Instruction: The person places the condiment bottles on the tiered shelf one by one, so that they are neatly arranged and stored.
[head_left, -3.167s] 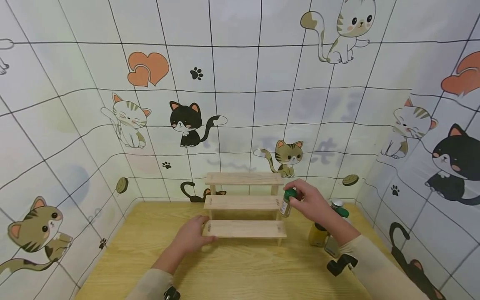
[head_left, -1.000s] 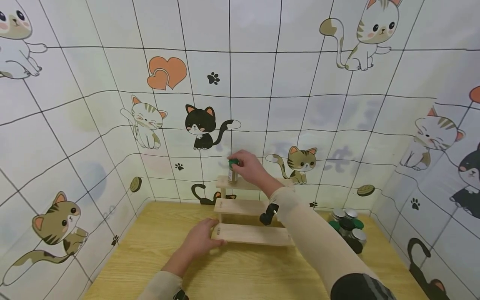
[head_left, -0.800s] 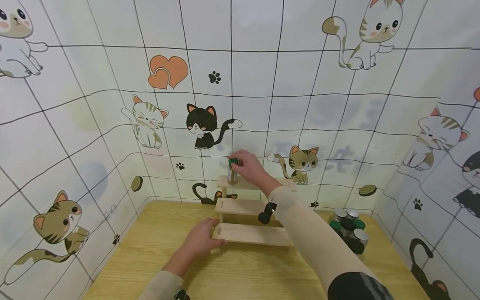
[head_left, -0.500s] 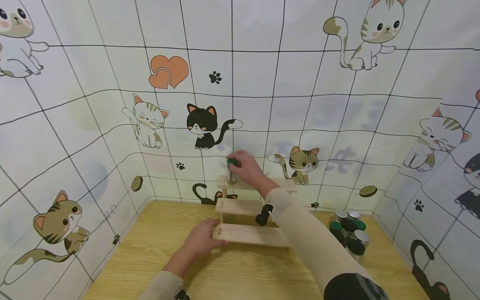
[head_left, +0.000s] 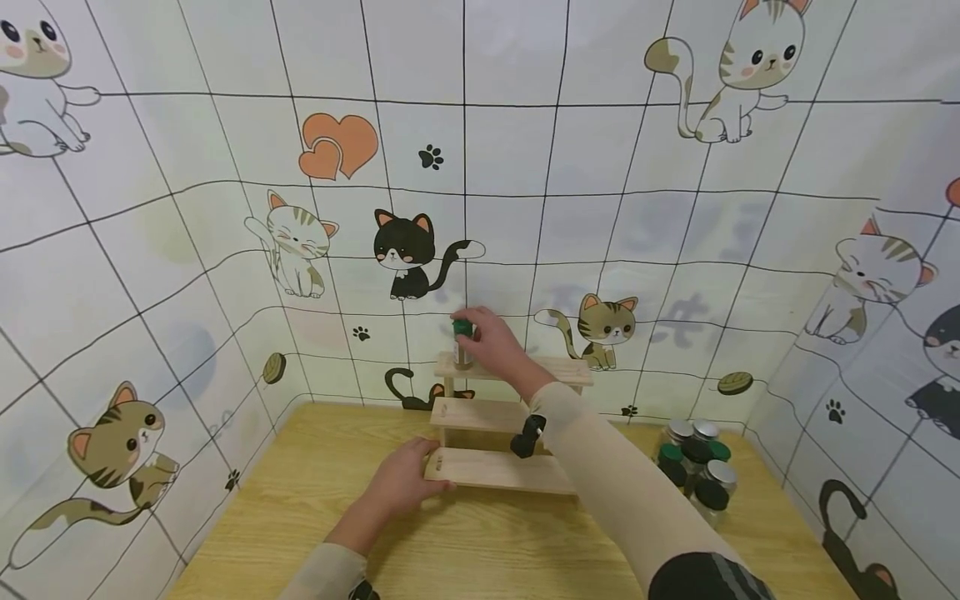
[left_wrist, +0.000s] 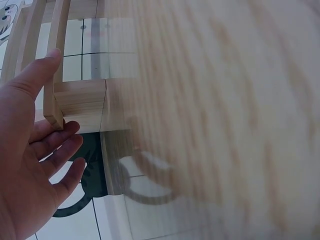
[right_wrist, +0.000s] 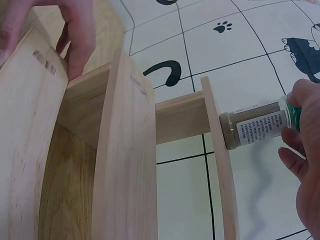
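A three-tier wooden shelf (head_left: 510,469) stands on the table in the head view. At the left end of its top tier is a spice jar (right_wrist: 257,122) with a green cap, a printed label and brownish contents. My right hand (head_left: 491,340) pinches the cap between thumb and fingers. The jar's base meets the top board in the right wrist view. My left hand (head_left: 401,477) holds the left end of the lowest tier, thumb on the board and fingers around its end. The thumb (left_wrist: 42,70) shows against the board in the left wrist view.
A cluster of several jars (head_left: 697,458) with silver, green and black lids stands on the table's right side, partly behind my right forearm. A cat-patterned tiled sheet (head_left: 510,225) rises close behind the shelf. The wooden table (head_left: 465,550) extends in front.
My right hand has carried the jar from beside the shelf's right side to the left end of its top tier. During the last second it shifted slightly left. My left hand keeps its hold.
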